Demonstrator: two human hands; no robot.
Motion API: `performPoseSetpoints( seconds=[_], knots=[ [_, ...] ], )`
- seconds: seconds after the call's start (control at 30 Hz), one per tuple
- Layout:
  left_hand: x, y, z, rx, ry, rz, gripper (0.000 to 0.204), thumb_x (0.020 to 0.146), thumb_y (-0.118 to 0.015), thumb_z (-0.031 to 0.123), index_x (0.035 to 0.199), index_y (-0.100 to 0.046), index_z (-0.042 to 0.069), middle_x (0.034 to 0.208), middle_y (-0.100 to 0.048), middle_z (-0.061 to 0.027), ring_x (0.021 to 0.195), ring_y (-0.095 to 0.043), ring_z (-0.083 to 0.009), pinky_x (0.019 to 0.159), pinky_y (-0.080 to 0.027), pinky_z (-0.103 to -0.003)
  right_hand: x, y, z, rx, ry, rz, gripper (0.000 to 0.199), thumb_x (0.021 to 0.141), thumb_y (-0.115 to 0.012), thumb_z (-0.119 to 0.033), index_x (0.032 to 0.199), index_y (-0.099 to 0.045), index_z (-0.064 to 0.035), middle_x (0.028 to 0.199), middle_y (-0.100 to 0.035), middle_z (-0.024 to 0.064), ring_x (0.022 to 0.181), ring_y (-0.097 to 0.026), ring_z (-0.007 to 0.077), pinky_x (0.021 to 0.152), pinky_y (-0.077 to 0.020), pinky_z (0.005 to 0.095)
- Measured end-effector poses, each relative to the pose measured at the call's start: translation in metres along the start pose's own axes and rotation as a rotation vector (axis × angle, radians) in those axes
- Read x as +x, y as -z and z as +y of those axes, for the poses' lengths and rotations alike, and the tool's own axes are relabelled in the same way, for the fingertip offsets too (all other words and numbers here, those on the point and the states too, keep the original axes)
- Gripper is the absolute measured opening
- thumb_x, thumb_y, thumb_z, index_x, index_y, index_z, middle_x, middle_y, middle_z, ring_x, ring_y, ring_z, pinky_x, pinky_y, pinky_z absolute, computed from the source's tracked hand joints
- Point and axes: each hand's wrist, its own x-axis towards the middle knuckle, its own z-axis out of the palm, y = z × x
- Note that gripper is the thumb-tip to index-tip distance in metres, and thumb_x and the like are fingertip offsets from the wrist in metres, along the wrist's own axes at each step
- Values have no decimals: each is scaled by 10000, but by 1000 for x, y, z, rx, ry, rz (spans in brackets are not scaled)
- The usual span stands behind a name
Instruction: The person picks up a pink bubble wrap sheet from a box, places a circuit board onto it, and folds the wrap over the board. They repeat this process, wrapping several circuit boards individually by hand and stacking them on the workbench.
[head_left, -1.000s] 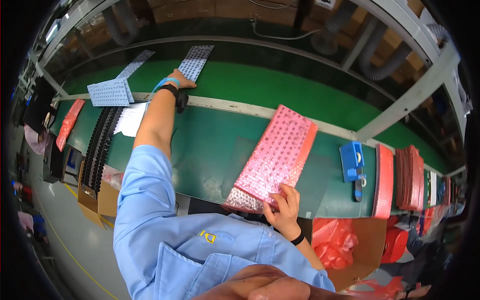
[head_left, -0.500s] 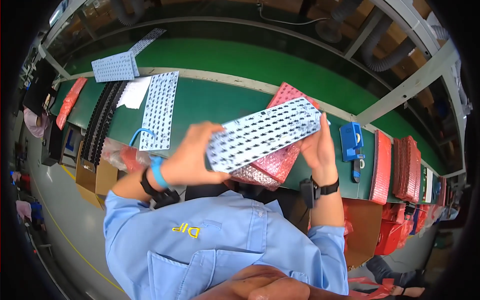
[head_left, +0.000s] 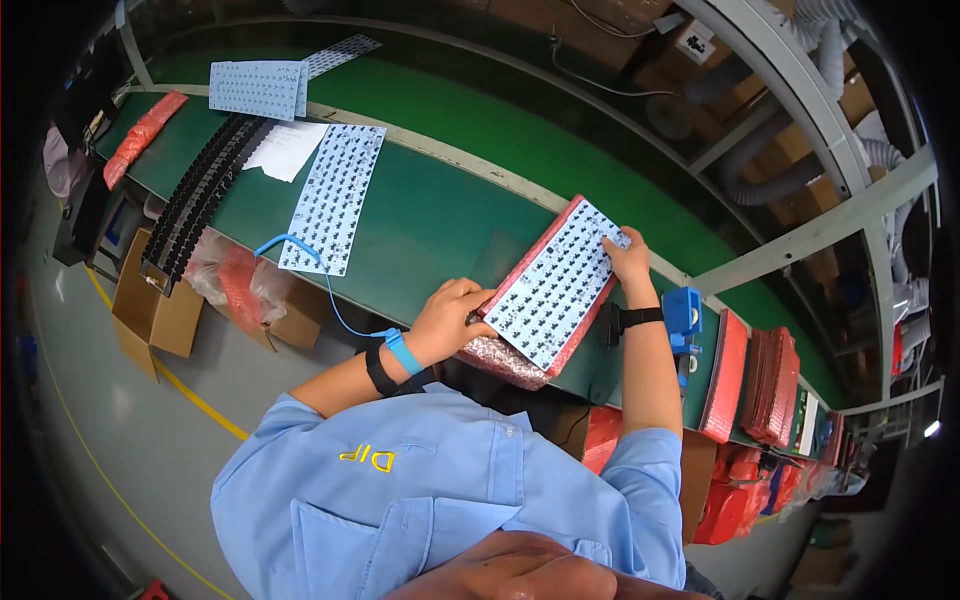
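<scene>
A white keyboard circuit board (head_left: 555, 285) with rows of black switch footprints lies slanted over a stack of pink bubble-wrap bags (head_left: 508, 362) at the bench's front edge. My left hand (head_left: 445, 322) is closed at the board's near left corner, thumb and forefinger at its edge; the bag's rim is right beside them. At the far right corner my right hand (head_left: 628, 258) grips the board's edge, thumb on top; its other fingers are partly hidden. A blue wrist strap (head_left: 403, 352) with a cord circles my left wrist.
Another keyboard board (head_left: 335, 200) lies flat on the green bench, left of my hands. Beyond it are white paper (head_left: 287, 150), a black slotted rack (head_left: 205, 195) and stacked boards (head_left: 255, 88). At right stand a blue tape dispenser (head_left: 683, 312) and red bubble bags (head_left: 770, 385). A cardboard box (head_left: 150, 305) sits below.
The board, held raised and tilted before, has come down onto the pink bags and turned steeper. Both hands moved with it, the right one now with its thumb over the far corner.
</scene>
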Motion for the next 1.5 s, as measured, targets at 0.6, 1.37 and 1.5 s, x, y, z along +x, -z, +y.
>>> performPoseSetpoints(
  seconds=[0.6, 1.37, 1.5],
  knots=[
    [8, -7, -12, -97, 50, 83, 428, 677, -827, 212, 1044, -708, 28, 930, -647, -116, 886, -610, -300, 790, -495, -376, 50, 12, -71, -440, -77, -425, 502, 720, -828, -355, 1081, -677, -42, 955, -671, 112, 843, -636, 205, 767, -495, 308],
    [-21, 26, 17, -805, 62, -18, 408, 775, -772, 164, 1107, -568, 40, 897, -667, -124, 795, -669, -240, 720, -518, -324, -212, 203, -295, -477, 735, -603, 681, 649, -830, -74, 1248, -526, 34, 1124, -616, 77, 1023, -588, 160, 916, -460, 302],
    [-32, 23, 12, -385, 71, -93, 230, 779, -752, 177, 936, -681, 24, 713, -668, -118, 657, -669, -233, 618, -515, -317, -234, 245, -283, -153, 773, -225, 569, 673, -799, -80, 1170, -550, 37, 1036, -622, 78, 925, -571, 135, 811, -445, 271]
  ],
)
